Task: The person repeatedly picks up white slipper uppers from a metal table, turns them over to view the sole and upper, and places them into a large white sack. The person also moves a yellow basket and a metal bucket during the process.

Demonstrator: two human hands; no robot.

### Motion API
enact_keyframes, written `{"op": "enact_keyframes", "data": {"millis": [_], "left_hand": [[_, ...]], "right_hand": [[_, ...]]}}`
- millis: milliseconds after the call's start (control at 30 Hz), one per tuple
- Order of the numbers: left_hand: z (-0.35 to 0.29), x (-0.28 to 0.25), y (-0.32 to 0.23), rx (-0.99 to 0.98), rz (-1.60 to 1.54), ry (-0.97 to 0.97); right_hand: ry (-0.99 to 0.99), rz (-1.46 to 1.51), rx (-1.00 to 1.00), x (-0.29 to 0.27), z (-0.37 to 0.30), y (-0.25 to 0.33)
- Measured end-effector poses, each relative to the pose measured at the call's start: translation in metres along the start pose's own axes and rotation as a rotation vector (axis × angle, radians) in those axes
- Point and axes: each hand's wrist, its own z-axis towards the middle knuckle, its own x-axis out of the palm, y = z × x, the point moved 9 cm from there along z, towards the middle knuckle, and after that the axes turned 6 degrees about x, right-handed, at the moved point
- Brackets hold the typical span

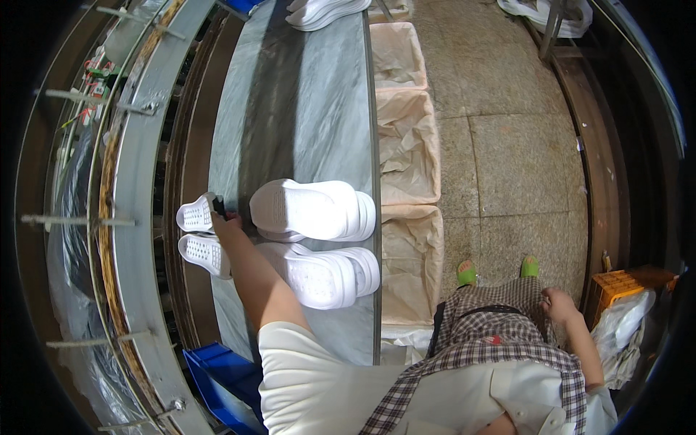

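My left arm stretches across a grey marbled bench point(333, 109). My left hand point(230, 216) is at a white clog with holes point(196, 215), at the bench's left side. A small dark thing shows beside that hand, and its fingers are mostly hidden. A second white clog with holes point(204, 253) lies just nearer. To the right of the hand are two rows of white clogs, a farther row point(308, 209) and a nearer row point(319, 277), nested and lying on their sides. My right hand point(558, 304) hangs low by my checked apron point(478, 326), fingers curled in; what they hold, if anything, is hidden.
Several lined bins point(409, 145) stand along the bench's right edge. More white footwear point(326, 13) lies at the bench's far end. A blue bin point(225, 380) is at the near left. A metal rail point(138, 174) runs along the left. An orange crate point(615, 290) stands at the right.
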Motion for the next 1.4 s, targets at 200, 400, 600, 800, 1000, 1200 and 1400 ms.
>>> {"op": "enact_keyframes", "data": {"millis": [200,400,600,800,1000,1200,1400], "left_hand": [[-0.082,0.05,-0.025,-0.236,-0.209,0.144],[-0.365,0.07,-0.033,-0.495,-0.179,0.749],[-0.629,0.055,0.041,-0.652,-0.087,0.87],[-0.775,0.048,0.133,-0.697,0.098,1.033],[-0.787,0.062,0.155,-0.108,0.707,1.194],[-0.794,0.112,0.175,-0.105,0.421,1.128],[-0.794,0.111,0.187,-0.184,0.206,1.024]], "right_hand": [[-0.053,-0.004,-0.215,-0.057,0.038,0.054],[-0.257,0.353,-0.72,-0.183,0.052,0.178],[0.375,1.182,-0.97,-0.257,0.027,0.271],[0.847,1.635,-0.996,-0.288,-0.004,0.214],[0.985,1.636,-0.872,-0.3,-0.006,0.143],[1.003,1.598,-0.724,-0.295,-0.013,0.131],[1.105,1.678,-0.525,-0.281,0.007,0.126]]}}
